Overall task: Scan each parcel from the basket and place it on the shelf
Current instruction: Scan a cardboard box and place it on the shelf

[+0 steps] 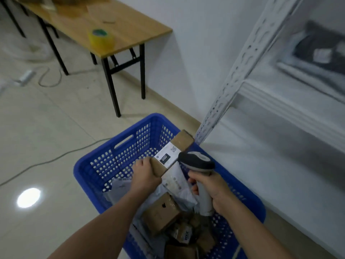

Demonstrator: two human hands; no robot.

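Gripping is confirmed on both sides: the left hand (145, 174) holds the near end of a long cardboard parcel (183, 140), fingers curled round its edge, and the right hand (214, 189) is wrapped round the pale handle of a handheld scanner (197, 161). The parcel is held above the far half of the blue basket (79, 169), its far end close to the shelf upright (240, 71). A white label (167, 157) faces up on the parcel, bearing a black patch marked "060" and a small square code. The scanner's dark head sits just beside the label's right edge; whether it touches the parcel cannot be told. The basket stands on the tiled floor against the foot of the shelf and contains further goods: a brown box (162, 212) directly below the hands, grey mailer bags (119, 186) and smaller cartons at the near end. On the shelf, a dark wrapped parcel (317, 45) with a pale label lies on the upper level, blurred. A wooden table (130, 21) stands by the wall, carrying a yellow tape roll (100, 39). A cable (56, 157) runs across the floor.
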